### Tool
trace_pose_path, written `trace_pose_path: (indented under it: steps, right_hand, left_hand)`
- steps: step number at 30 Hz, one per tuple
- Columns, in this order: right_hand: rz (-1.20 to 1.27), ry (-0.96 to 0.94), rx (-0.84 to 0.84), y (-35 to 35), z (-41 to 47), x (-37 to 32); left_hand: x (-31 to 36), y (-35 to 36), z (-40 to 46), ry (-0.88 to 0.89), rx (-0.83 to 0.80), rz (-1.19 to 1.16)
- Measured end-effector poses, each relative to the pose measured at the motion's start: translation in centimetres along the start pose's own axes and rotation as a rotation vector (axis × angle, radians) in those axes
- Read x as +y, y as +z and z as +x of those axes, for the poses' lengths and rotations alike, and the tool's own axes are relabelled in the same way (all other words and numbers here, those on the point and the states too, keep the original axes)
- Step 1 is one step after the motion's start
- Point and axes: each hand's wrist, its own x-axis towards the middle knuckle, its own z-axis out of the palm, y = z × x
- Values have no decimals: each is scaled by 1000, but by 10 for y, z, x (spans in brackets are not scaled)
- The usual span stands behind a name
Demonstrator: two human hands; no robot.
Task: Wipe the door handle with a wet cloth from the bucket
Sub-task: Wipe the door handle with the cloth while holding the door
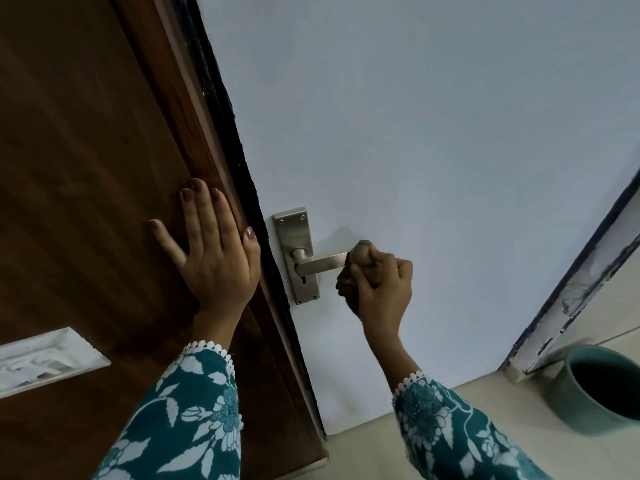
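Steel door handle (320, 263) runs level across the pale door (433, 133), right hand (379, 277) clenched round its free tip, cloth not discernible, so the lever's length lies leftward toward the backplate (294, 237); left hand (211, 251) lies flat, fingers spread, beyond it.

The door (433, 116) is painted pale blue-grey, and its handle (320, 263) is finished in brushed silver. The frame (86, 168) is stained dark brown. Both sleeves (194, 420) are patterned with white flowers on teal and edged in white lace. The bucket (568, 400) is coloured dull green.
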Motion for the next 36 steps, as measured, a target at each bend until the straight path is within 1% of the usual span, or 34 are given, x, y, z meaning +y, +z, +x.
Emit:
trace_pose_path:
  steps: [2, 5, 7, 11, 13, 16, 18, 21, 23, 25, 28, 31, 34, 36]
  right_hand:
    - [17, -18, -27, 15, -15, -8]
    - [72, -131, -163, 35, -39, -20]
    - [67, -141, -185, 34, -36, -19]
    - [18, 5, -59, 4, 0, 2]
    - [33, 64, -2, -8, 15, 10]
    - [35, 104, 21, -5, 10, 9]
    - [50, 59, -20, 8, -6, -1]
    - [63, -117, -187, 34, -36, -18]
    - [79, -160, -225, 39, -41, -22]
    - [84, -120, -194, 30, -31, -16]
    - [42, 2, -96, 5, -2, 2]
    - [38, 64, -25, -5, 14, 11]
    - [49, 92, 17, 1, 7, 7]
    - [55, 52, -26, 12, -7, -1]
  left_hand:
    - [0, -1, 0, 0, -11, -8]
    - [0, -4, 1, -4, -41, -31]
    - [-1, -6, 1, -5, -53, -47]
    - [0, -4, 1, -3, -45, -50]
    - [2, -2, 0, -13, -30, -26]
    - [4, 0, 0, -28, -10, -20]
    - [5, 0, 0, -21, -6, -19]
    - [4, -3, 0, -15, -22, -36]
    - [1, -4, -1, -8, -35, -33]
    - [1, -3, -1, -4, -38, -25]
    - [1, -2, -2, -10, -36, -17]
    - [1, -1, -2, -5, -22, -14]
    - [3, -1, -1, -13, -11, -8]
    - [4, -1, -1, -21, -8, -14]
